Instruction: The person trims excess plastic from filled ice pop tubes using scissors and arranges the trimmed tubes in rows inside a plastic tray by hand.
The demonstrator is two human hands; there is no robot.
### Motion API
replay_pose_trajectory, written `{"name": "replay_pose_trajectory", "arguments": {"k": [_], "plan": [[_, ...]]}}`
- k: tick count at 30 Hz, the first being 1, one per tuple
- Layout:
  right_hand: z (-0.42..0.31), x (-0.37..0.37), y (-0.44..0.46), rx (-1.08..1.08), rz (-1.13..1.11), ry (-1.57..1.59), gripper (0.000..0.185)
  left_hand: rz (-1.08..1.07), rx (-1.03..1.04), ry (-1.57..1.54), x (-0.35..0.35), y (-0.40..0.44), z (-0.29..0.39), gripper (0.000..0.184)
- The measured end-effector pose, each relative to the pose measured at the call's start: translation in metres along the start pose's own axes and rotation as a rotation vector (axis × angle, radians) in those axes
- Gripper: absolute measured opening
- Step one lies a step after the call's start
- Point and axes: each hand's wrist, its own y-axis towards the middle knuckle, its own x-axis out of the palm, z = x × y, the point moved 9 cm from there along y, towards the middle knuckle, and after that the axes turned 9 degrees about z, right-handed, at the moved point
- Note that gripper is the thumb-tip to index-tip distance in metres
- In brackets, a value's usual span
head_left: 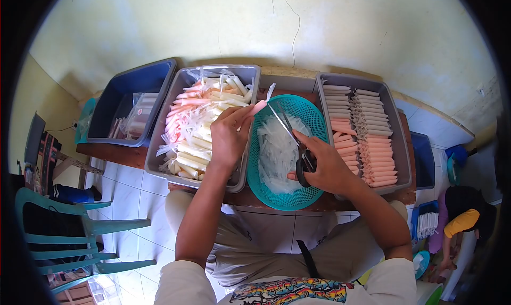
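Between the thumb and fingers of my left hand (232, 132) is a pink ice stick (257, 108), its clear plastic end pointing up and right. My right hand (318, 164) holds black-handled scissors (305, 161), whose parted blades reach up beside that plastic end. Both are over a green basket (282, 203) with clear plastic scraps (279, 156) in it. On the left, a grey tray (154, 161) holds loose pink and cream sticks (194, 153) with long plastic ends. To the right, another grey tray (399, 129) holds sticks in neat rows, pinkish-grey above and pink below.
A dark blue bin (125, 79) with plastic packs stands at the left end of the wooden table (120, 154). A green chair (90, 228) is at lower left. Another person (466, 214) bends down at the far right, near a blue container with white sticks.
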Motion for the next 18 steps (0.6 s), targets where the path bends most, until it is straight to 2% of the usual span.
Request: {"name": "replay_pose_trajectory", "arguments": {"k": [5, 7, 18], "plan": [[0.005, 0.0, 0.003, -0.013, 0.035, -0.009, 0.107, -0.062, -0.026, 0.015, 0.006, -0.003, 0.004, 0.029], [0.007, 0.002, 0.004, -0.024, 0.055, -0.019, 0.106, -0.075, 0.056, 0.01, 0.008, -0.004, 0.009, 0.028], [0.008, 0.008, 0.007, -0.062, 0.099, -0.049, 0.102, -0.136, 0.073, 0.021, 0.014, -0.01, 0.008, 0.027]]}}
